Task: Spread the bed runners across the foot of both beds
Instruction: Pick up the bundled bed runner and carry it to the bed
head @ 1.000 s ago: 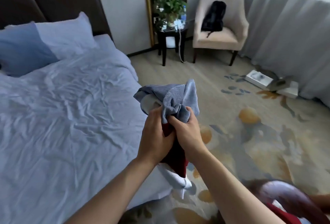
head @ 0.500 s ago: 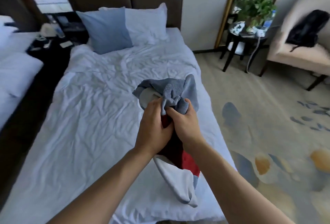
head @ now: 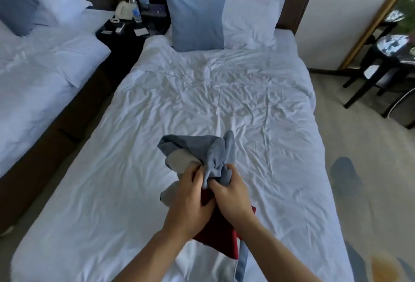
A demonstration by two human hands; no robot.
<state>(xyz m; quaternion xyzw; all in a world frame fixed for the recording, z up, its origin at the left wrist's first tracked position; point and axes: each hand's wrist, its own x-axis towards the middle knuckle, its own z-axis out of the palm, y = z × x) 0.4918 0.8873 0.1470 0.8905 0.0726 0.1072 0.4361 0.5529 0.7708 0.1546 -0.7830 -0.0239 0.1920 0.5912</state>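
A: Now that the view has swung round from the carpet and armchair side to face straight up the bed, where does the runner sit?

B: Nearest us, both hands hold it bunched above the foot of the near bed (head: 224,106). The left hand (head: 190,198) has its fingers curled into the grey and cream folds, and the right hand (head: 233,196) pinches a gathered blue part just beside it. The two hands touch each other.

A: Is the runner (head: 202,153) open at all?

B: No. It is a wad: blue and grey above the hands, a dark red panel hanging below the wrists, a white and blue tail trailing down to the sheet at the near edge. Compared with a second ago the grip looks the same; only the person's facing has changed.

A: So what does that mean for the job?

B: I judge the person is now lined up with the foot of this bed, so shaking the cloth out and laying it across is the step at hand. Nothing is spread yet.

A: And farther off?

B: A blue cushion (head: 197,18) leans on a white pillow (head: 251,21) at the headboard. To the left, past a dark nightstand (head: 125,34), the second bed (head: 45,61) shows no runner in the part we can see.
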